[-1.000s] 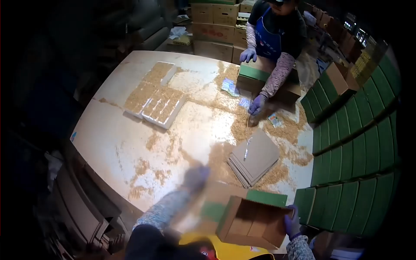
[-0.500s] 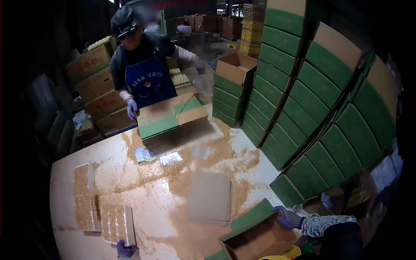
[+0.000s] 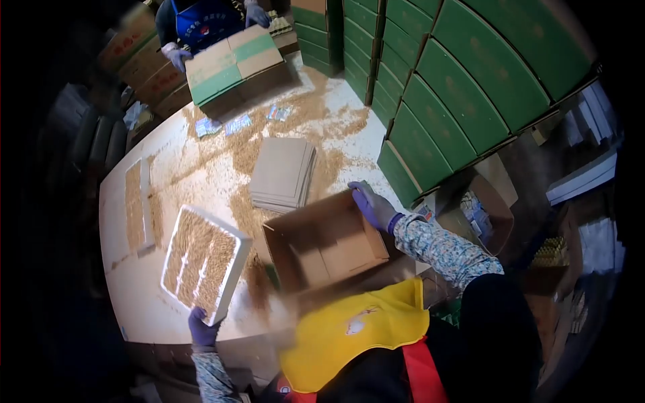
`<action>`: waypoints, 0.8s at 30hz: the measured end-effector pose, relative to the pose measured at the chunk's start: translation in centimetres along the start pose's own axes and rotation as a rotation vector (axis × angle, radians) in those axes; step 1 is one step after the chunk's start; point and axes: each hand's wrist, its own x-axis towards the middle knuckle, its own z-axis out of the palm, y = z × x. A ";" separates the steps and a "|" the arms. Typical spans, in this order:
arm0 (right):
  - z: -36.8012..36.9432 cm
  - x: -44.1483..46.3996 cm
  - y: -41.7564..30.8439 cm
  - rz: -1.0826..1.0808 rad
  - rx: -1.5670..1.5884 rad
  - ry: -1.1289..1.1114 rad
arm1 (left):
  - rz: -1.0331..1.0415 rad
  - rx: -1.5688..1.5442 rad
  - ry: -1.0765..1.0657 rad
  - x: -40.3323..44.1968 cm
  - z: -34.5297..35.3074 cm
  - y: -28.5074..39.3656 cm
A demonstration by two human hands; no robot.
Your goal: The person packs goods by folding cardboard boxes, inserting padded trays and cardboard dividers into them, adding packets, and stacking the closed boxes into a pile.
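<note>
My left hand, in a purple glove, grips the lower edge of a white foam tray filled with brown grain-like material. That tray is tilted, left of an open cardboard box. My right hand, gloved in purple as well, has its fingers on the box's upper right rim. The inside of the box shows bare brown cardboard. Just beyond it lies a stack of grey-brown cardboard sheets.
Another filled foam tray lies at the table's left. Across the table, a co-worker touches a green-and-brown box. Green boxes are stacked high at the right. Small printed packets lie amid scattered grain.
My left hand has taken hold of a foam tray and brought it up beside the box. The box has been tipped toward me in my right hand. The view has swung right, and the co-worker's box flaps are closed down.
</note>
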 end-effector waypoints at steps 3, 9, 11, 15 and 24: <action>-0.4 0.5 -1.4 0.054 -0.008 -0.023 | -0.082 -0.290 -0.192 1.1 -2.4 5.7; 0.0 1.5 -1.3 0.223 0.070 0.031 | -0.432 -0.575 -0.643 4.8 2.8 23.1; -0.3 1.4 -1.3 0.248 0.104 0.025 | -0.461 -0.633 -0.703 5.2 6.8 24.0; 0.6 1.3 2.1 0.137 0.209 0.095 | -0.653 -0.804 -0.692 5.4 14.2 22.7; -4.3 -2.5 -5.5 0.287 0.129 -0.051 | -0.012 0.460 -0.617 3.9 20.1 17.0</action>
